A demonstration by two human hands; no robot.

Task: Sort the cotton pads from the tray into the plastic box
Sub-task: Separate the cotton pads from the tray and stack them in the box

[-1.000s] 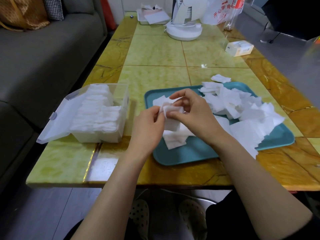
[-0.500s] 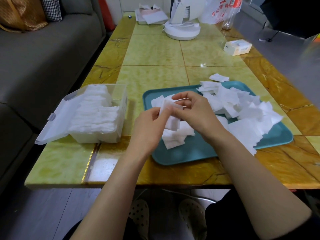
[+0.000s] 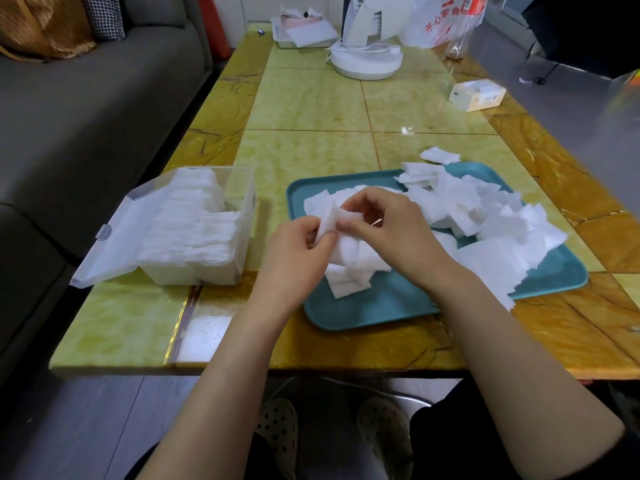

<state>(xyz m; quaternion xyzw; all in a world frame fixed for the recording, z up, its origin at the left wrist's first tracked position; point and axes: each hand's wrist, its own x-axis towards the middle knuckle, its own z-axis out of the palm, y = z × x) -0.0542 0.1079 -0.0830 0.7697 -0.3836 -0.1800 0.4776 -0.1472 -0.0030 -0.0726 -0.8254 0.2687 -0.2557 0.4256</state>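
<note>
Surface: yellow marbled tabletop (image 3: 311, 109)
Grip: white cotton pad stack (image 3: 341, 249) pinched between left hand (image 3: 294, 251) and right hand (image 3: 394, 230)
Risk: stack scattered if pinch is loosened

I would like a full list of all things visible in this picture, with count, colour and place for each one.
tray: one, teal, on the table, near side.
loose cotton pads: many, white, heaped on the tray.
stray pad: one, white, at the tray's far edge.
plastic box: one, clear, left of the tray, lid open.
stacked pads: many, white, inside the box.
table: one, yellow-green.
fan: one, white, far end.
carton: one, white, far right.
sofa: one, grey, left.
held pads: a few, white, above the tray.
left hand: one, pinching the held pads.
right hand: one, pinching the same pads.
</note>
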